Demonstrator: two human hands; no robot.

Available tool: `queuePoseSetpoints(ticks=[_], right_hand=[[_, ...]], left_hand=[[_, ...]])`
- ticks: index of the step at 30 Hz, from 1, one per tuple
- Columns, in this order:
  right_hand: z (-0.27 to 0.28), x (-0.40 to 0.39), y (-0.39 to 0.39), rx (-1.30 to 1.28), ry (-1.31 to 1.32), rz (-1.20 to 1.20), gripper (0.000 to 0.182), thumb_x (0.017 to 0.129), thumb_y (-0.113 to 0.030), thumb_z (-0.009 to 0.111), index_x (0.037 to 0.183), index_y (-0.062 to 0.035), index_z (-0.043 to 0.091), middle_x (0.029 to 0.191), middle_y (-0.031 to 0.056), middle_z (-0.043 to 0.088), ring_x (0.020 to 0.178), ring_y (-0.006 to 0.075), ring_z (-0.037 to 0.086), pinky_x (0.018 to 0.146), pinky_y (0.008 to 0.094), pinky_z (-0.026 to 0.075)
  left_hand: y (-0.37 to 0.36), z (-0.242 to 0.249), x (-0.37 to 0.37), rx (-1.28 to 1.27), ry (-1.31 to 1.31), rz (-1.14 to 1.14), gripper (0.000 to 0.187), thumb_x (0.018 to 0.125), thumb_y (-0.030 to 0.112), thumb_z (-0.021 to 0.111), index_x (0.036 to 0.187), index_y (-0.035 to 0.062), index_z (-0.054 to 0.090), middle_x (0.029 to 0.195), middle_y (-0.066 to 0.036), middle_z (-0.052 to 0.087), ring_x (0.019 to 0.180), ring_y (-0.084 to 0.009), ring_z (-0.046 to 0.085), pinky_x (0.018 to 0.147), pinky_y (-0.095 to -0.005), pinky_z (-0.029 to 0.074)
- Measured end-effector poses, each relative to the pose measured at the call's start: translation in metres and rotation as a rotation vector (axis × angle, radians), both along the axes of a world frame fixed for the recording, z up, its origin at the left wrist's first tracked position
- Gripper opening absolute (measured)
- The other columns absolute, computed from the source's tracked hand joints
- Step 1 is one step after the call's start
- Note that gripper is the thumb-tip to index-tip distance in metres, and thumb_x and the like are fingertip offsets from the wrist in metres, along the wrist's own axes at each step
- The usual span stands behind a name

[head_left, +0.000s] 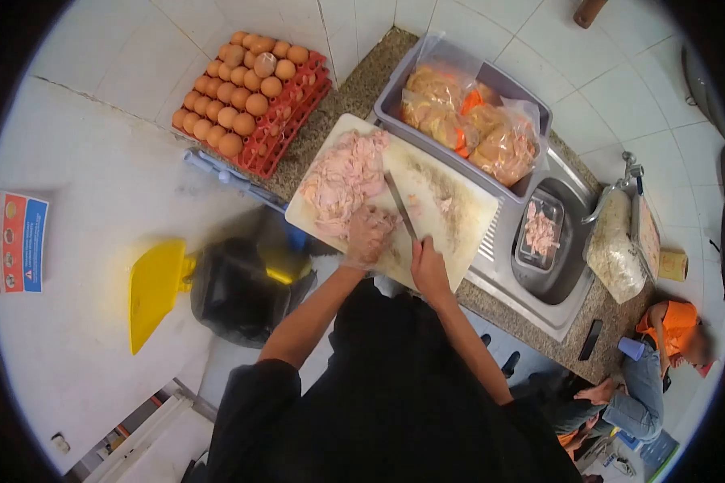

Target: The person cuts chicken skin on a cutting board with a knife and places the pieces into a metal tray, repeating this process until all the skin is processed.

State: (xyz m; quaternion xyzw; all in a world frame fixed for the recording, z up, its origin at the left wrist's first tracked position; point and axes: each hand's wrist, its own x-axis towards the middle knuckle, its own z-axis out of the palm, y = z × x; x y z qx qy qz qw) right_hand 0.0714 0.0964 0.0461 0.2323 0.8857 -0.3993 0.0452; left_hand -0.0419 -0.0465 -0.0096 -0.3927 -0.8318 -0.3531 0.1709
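Observation:
A white cutting board [467, 205] lies on the counter, its right half stained and wet. Pale raw chicken meat [342, 181] is heaped on its left half. My left hand [368, 235], which seems to wear a thin clear glove, is closed on a piece of chicken at the heap's lower edge. In my right hand [431, 270] is a knife [401, 205], gripped by the handle. Its blade points away from me and lies over the middle of the board, just right of the meat and my left fingers.
Red trays of brown eggs [242, 101] stand back left. Behind the board, a grey tub [503, 187] holds bagged chicken. A clear container [533, 262] with meat pieces sits in the sink [568, 302]. A black-lined bin [234, 282] is at left; a person in orange [677, 326] sits at right.

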Motion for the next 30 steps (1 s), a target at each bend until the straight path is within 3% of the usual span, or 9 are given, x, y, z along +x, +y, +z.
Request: queuePoseSetpoints(ticks=[4, 7, 10, 16, 22, 27, 30], right_hand=[[0.006, -0.004, -0.004, -0.003, -0.025, -0.015, 0.03, 0.107, -0.03, 0.047, 0.107, -0.0005, 0.047, 0.077, 0.0348, 0.064, 0.076, 0.058, 0.061, 0.067, 0.0664, 0.046], [0.008, 0.074, 0.003, -0.002, -0.092, -0.029, 0.029, 0.107, -0.03, 0.048, 0.108, -0.0004, 0.048, 0.077, 0.0341, 0.064, 0.077, 0.0575, 0.062, 0.066, 0.0659, 0.046], [0.011, 0.1, 0.007, 0.036, -0.09, -0.036, 0.03, 0.106, -0.03, 0.05, 0.107, -0.0004, 0.047, 0.076, 0.0335, 0.065, 0.075, 0.0569, 0.062, 0.065, 0.0654, 0.047], [0.004, -0.015, -0.001, 0.081, -0.014, 0.014, 0.03, 0.106, -0.031, 0.051, 0.105, -0.0011, 0.046, 0.076, 0.0335, 0.064, 0.074, 0.056, 0.063, 0.066, 0.0653, 0.048], [0.01, 0.084, 0.009, -0.003, 0.005, -0.031, 0.031, 0.106, -0.031, 0.052, 0.105, -0.0001, 0.047, 0.076, 0.0342, 0.065, 0.073, 0.0554, 0.064, 0.063, 0.0643, 0.049], [-0.004, -0.009, 0.002, 0.083, 0.038, 0.029, 0.034, 0.106, -0.034, 0.05, 0.105, 0.0001, 0.048, 0.078, 0.0355, 0.065, 0.074, 0.0566, 0.063, 0.066, 0.0643, 0.05], [-0.006, -0.003, 0.003, 0.083, 0.069, 0.032, 0.036, 0.106, -0.036, 0.049, 0.105, -0.0002, 0.048, 0.078, 0.0354, 0.065, 0.074, 0.0568, 0.064, 0.066, 0.0645, 0.05]], left_hand=[[-0.002, 0.003, -0.008, -0.065, -0.029, -0.028, 0.022, 0.071, 0.011, 0.072, 0.093, 0.0123, 0.074, 0.095, -0.004, 0.065, 0.094, -0.0286, 0.059, 0.082, -0.0437, 0.05], [0.0, 0.002, -0.001, -0.081, -0.006, 0.011, 0.019, 0.07, 0.014, 0.073, 0.09, 0.0136, 0.073, 0.094, -0.003, 0.065, 0.093, -0.0277, 0.06, 0.081, -0.0432, 0.05], [0.0, 0.0, -0.002, -0.028, 0.009, 0.061, 0.02, 0.071, 0.015, 0.073, 0.091, 0.0142, 0.074, 0.093, -0.003, 0.065, 0.094, -0.0285, 0.059, 0.085, -0.0441, 0.05], [0.002, 0.01, 0.0, -0.054, 0.019, 0.005, 0.023, 0.073, 0.014, 0.073, 0.096, 0.0151, 0.076, 0.095, -0.003, 0.067, 0.096, -0.029, 0.059, 0.085, -0.0452, 0.05], [0.003, 0.0, -0.011, 0.015, 0.016, 0.005, 0.019, 0.076, 0.017, 0.074, 0.095, 0.0142, 0.077, 0.094, -0.003, 0.067, 0.092, -0.0302, 0.058, 0.078, -0.0446, 0.049], [0.003, 0.016, -0.002, 0.004, 0.026, -0.006, 0.01, 0.077, 0.016, 0.075, 0.086, 0.0136, 0.077, 0.084, -0.004, 0.066, 0.089, -0.0304, 0.059, 0.076, -0.0442, 0.049], [0.005, 0.024, 0.001, -0.049, 0.029, 0.064, 0.006, 0.076, 0.016, 0.075, 0.081, 0.0122, 0.074, 0.081, -0.006, 0.065, 0.088, -0.0311, 0.059, 0.076, -0.0451, 0.049]])
